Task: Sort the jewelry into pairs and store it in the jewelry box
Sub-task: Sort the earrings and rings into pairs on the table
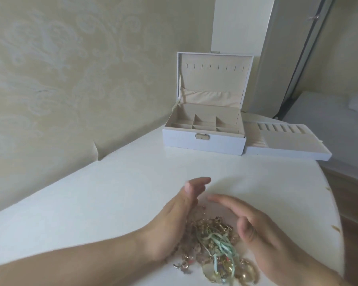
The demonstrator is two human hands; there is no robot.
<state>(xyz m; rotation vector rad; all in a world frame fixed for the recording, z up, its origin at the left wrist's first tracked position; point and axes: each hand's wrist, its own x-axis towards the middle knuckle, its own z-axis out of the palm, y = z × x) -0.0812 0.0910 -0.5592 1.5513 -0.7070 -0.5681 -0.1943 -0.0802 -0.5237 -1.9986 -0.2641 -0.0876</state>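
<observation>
A tangled pile of jewelry (212, 242), gold-coloured pieces with a mint-green cord, lies near the front edge of the white table (112, 193). My left hand (174, 219) stands on its edge against the pile's left side, fingers straight. On the pile's right side my right hand (254, 228) hovers with relaxed fingers, cupping toward the left hand. Neither hand grips anything. The white jewelry box (204, 139) stands open at the back of the table, its lid upright and its beige compartments holding nothing visible.
A removed white tray (287, 144) with ring slots lies right of the box. A patterned wall runs along the table's left and back. The table's rounded right edge drops to a wooden floor. A white cabinet stands at the far right.
</observation>
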